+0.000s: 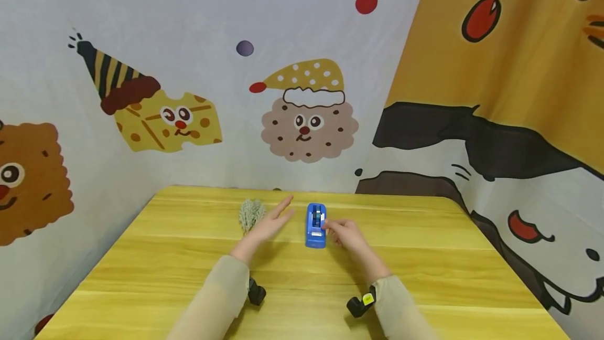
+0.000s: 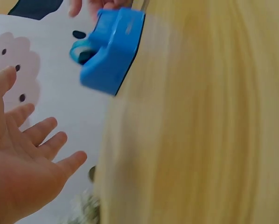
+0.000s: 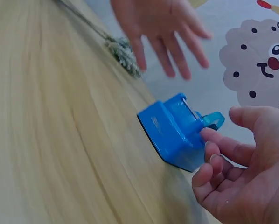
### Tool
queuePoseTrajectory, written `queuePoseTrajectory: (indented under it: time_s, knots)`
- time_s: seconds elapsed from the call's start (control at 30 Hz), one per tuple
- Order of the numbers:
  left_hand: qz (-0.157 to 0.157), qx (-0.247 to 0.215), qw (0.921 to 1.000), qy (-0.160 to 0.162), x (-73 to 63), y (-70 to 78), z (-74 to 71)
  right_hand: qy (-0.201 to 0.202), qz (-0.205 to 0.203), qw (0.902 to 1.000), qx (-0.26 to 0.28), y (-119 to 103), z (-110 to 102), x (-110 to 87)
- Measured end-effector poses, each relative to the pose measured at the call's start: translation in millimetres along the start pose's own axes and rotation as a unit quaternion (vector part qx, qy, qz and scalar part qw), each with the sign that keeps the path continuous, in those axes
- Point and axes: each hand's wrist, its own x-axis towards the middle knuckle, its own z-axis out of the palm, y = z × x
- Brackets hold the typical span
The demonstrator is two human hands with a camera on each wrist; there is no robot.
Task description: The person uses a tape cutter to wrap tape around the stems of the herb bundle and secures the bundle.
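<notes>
A blue tape dispenser (image 1: 315,241) stands on the wooden table, a small tape roll (image 3: 214,120) in its top. Just right of it is my right hand (image 1: 346,234). In the right wrist view its index fingertip (image 3: 208,135) is at the dispenser's side, though contact is hard to judge. The thumb stays apart and the other fingers are loosely bent. My left hand (image 1: 271,224) hovers left of the dispenser, fingers spread and holding nothing; its palm shows in the left wrist view. Beside it lies a bunch of pale grey-green dried sprigs (image 1: 251,214), its stems partly hidden by the hand.
The wooden table (image 1: 155,272) reaches back to a printed cloth (image 1: 198,56) with cartoon figures, which also hangs along both sides. Black wrist cameras (image 1: 360,304) are strapped at both sleeves.
</notes>
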Motion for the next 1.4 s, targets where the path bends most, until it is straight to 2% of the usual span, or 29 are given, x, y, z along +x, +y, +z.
queuePoseTrajectory:
  time_s: [0.27, 0.43, 0.63, 0.8, 1.13, 1.4]
  knots:
    - [-0.036, -0.062, 0.9970, -0.031, 11.7, -6.8, 31.6, 0.005, 0.021, 0.9990, 0.038, 3.3, 16.3, -3.4]
    - [-0.054, -0.110, 0.9912, -0.049, 15.2, -7.6, 42.2, 0.019, 0.027, 0.9985, 0.044, 5.8, 19.4, -3.1]
    - [-0.074, -0.133, 0.9864, -0.061, 14.7, -11.1, 44.2, 0.008, 0.036, 0.9971, 0.067, 5.1, 21.6, -3.8]
    - [-0.068, -0.141, 0.9853, -0.068, 15.4, -14.3, 44.7, -0.007, 0.043, 0.9951, 0.088, 4.0, 21.3, -3.9]
    - [-0.068, -0.153, 0.9833, -0.072, 16.1, -15.8, 48.0, 0.000, 0.062, 0.9948, 0.080, -1.5, 21.7, -4.4]
    - [-0.066, -0.154, 0.9831, -0.073, 16.2, -17.2, 48.5, -0.006, 0.061, 0.9968, 0.051, 1.0, 23.3, -2.1]
